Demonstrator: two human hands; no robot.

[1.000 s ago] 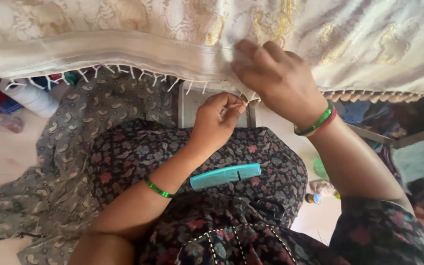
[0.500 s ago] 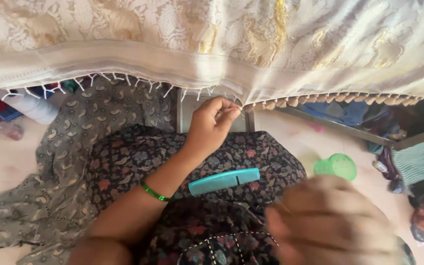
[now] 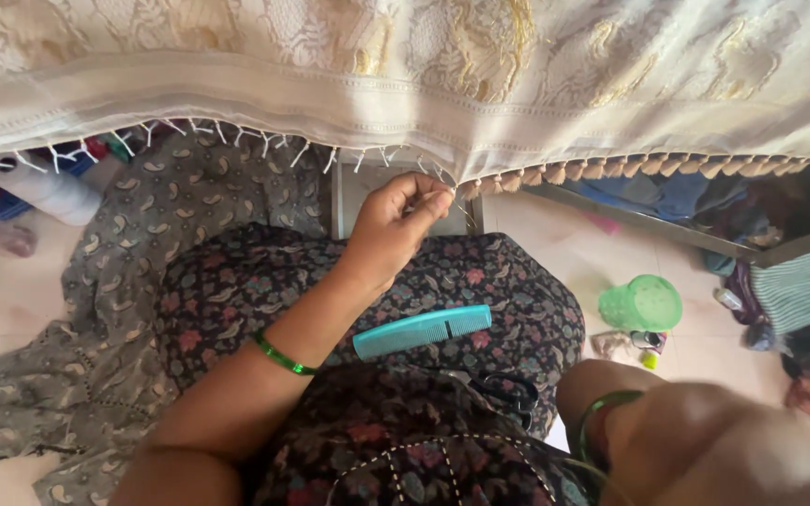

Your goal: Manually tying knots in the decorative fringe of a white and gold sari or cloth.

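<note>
Fringe (image 3: 442,178) pinched by left hand (image 3: 394,225); right hand (image 3: 752,450) blurred, grip impossible to tell

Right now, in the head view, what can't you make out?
- Right hand: blurred, close to the lens, cut off by the bottom edge; grip unreadable.
- Left hand: fingertips pinch at the cloth fringe; the thread itself is too thin to see.
- Scissors: partly buried in the lap fabric.
- Comb: clear.
- Clutter by the green cup: too small to identify.
</note>
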